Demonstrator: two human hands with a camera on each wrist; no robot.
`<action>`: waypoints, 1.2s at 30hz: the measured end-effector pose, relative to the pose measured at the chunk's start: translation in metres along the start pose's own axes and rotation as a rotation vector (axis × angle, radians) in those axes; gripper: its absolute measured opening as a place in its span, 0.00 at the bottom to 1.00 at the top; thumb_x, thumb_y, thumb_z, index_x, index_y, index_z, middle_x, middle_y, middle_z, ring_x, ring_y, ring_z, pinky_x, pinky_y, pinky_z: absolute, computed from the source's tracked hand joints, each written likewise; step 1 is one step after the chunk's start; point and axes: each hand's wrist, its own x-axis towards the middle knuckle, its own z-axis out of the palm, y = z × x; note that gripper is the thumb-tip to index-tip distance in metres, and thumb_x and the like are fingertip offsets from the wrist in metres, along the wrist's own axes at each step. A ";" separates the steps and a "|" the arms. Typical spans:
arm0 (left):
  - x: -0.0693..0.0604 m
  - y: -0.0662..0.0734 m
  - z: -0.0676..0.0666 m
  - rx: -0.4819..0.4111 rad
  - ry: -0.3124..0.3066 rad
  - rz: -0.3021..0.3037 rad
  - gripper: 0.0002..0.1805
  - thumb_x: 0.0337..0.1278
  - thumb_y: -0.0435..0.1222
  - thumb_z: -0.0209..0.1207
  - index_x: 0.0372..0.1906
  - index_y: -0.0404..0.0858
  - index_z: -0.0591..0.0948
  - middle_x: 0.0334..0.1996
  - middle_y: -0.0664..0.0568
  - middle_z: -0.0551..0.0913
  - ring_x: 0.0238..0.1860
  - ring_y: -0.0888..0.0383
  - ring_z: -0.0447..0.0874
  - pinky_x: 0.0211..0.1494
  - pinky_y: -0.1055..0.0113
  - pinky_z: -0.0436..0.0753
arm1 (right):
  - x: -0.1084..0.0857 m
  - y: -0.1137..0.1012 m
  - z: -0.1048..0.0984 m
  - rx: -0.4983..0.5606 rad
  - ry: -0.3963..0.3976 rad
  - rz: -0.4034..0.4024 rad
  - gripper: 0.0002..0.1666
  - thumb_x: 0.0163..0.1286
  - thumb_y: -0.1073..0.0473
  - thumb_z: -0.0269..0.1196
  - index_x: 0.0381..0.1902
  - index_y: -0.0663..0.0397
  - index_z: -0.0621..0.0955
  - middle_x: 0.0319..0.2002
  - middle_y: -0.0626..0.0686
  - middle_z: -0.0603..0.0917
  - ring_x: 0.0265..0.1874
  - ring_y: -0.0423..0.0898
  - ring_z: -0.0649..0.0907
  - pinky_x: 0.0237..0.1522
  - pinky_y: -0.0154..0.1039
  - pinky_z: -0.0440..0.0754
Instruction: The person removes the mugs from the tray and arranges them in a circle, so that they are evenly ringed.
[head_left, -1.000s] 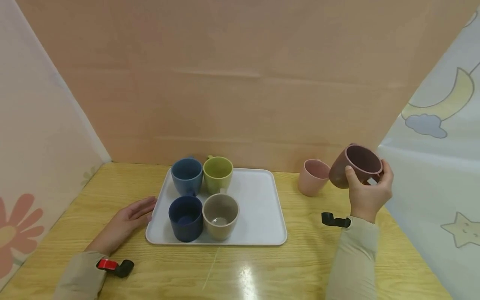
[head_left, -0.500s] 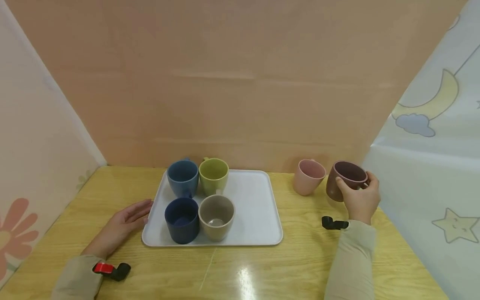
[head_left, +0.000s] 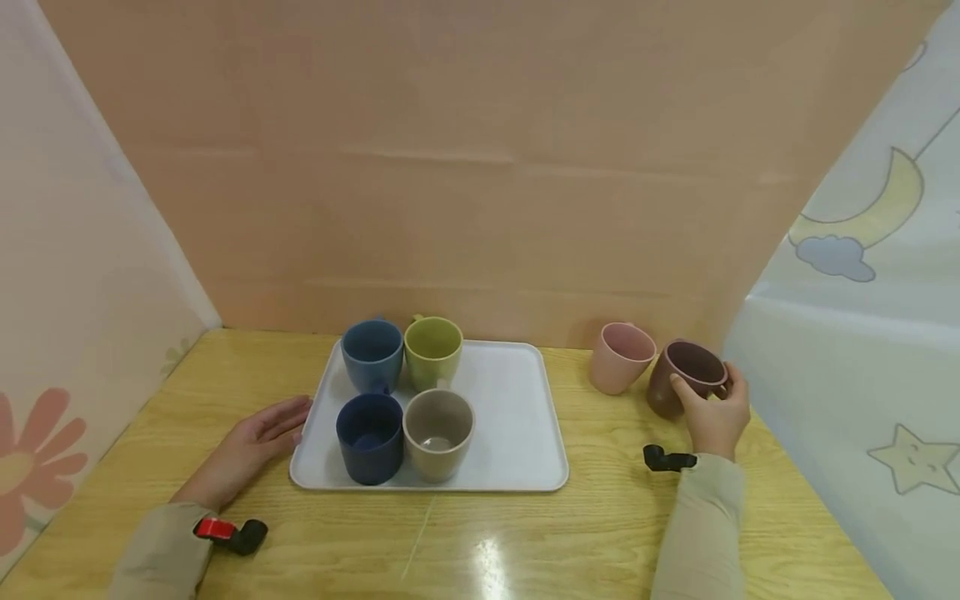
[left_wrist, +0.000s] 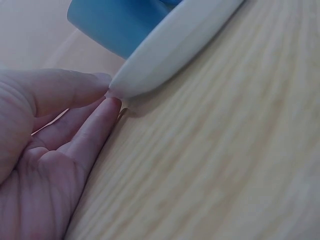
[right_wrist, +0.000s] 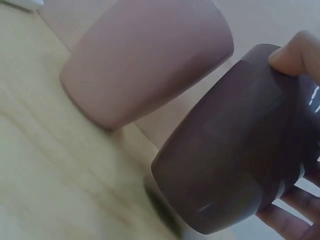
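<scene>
My right hand grips a dark brown mug at its right side, thumb near the rim and fingers by the handle. The mug is low at the table, upright or slightly tilted; whether its base touches is unclear. Just left of it stands a pink mug. My left hand lies beside the left edge of a white tray, fingers fairly straight. Thumb and fingertips touch the tray's rim in the left wrist view. On the tray are a blue mug, green mug, navy mug and beige mug.
The wooden table meets a tan backdrop directly behind the tray and pink mug. Patterned side walls stand left and right. The four-sided tray's right part is bare.
My right hand has lowered the dark brown mug from the air to the table beside the pink mug, bringing it slightly nearer to me. The left hand has stayed at the tray's edge.
</scene>
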 end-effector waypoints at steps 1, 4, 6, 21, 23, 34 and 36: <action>0.001 0.000 0.000 -0.001 0.001 0.000 0.36 0.75 0.40 0.57 0.78 0.30 0.58 0.74 0.33 0.64 0.61 0.78 0.71 0.58 0.82 0.73 | 0.000 0.002 0.000 0.001 0.003 0.002 0.50 0.60 0.55 0.75 0.76 0.47 0.65 0.70 0.54 0.72 0.63 0.48 0.71 0.64 0.36 0.73; 0.002 0.000 0.001 0.000 0.001 -0.009 0.36 0.75 0.41 0.57 0.78 0.31 0.58 0.74 0.33 0.64 0.61 0.79 0.71 0.57 0.83 0.72 | 0.002 0.008 0.000 0.015 0.009 0.006 0.49 0.59 0.55 0.76 0.76 0.47 0.66 0.69 0.53 0.72 0.61 0.46 0.71 0.63 0.35 0.73; 0.002 0.000 0.000 0.000 0.002 -0.016 0.36 0.75 0.41 0.57 0.78 0.31 0.58 0.74 0.34 0.64 0.60 0.80 0.71 0.57 0.83 0.72 | 0.002 0.012 0.001 0.037 0.011 -0.001 0.48 0.59 0.57 0.76 0.75 0.47 0.67 0.67 0.52 0.73 0.59 0.45 0.72 0.61 0.33 0.74; 0.003 -0.001 -0.002 0.013 -0.005 -0.012 0.37 0.75 0.42 0.57 0.79 0.33 0.59 0.74 0.35 0.64 0.61 0.79 0.70 0.57 0.84 0.72 | -0.001 0.022 0.008 0.150 -0.078 -0.063 0.45 0.64 0.65 0.70 0.75 0.42 0.65 0.63 0.46 0.70 0.50 0.37 0.71 0.57 0.35 0.70; 0.003 -0.001 -0.001 0.013 -0.005 -0.015 0.37 0.75 0.42 0.57 0.79 0.33 0.59 0.74 0.35 0.64 0.61 0.80 0.70 0.57 0.84 0.72 | -0.002 0.023 0.009 0.158 -0.079 -0.064 0.45 0.64 0.65 0.70 0.75 0.41 0.64 0.64 0.46 0.70 0.51 0.38 0.71 0.57 0.36 0.70; 0.001 0.000 -0.001 -0.004 -0.004 -0.027 0.37 0.75 0.42 0.58 0.79 0.33 0.58 0.75 0.35 0.63 0.61 0.80 0.71 0.57 0.83 0.73 | -0.017 0.006 0.007 0.266 -0.049 -0.084 0.46 0.67 0.63 0.65 0.79 0.51 0.59 0.72 0.53 0.61 0.66 0.51 0.66 0.68 0.41 0.64; 0.001 0.000 -0.001 -0.002 -0.004 -0.022 0.37 0.75 0.42 0.58 0.79 0.33 0.58 0.75 0.34 0.63 0.61 0.79 0.71 0.57 0.83 0.73 | -0.018 0.001 0.004 0.298 0.011 -0.111 0.41 0.67 0.64 0.65 0.76 0.53 0.64 0.68 0.49 0.65 0.66 0.49 0.66 0.67 0.41 0.66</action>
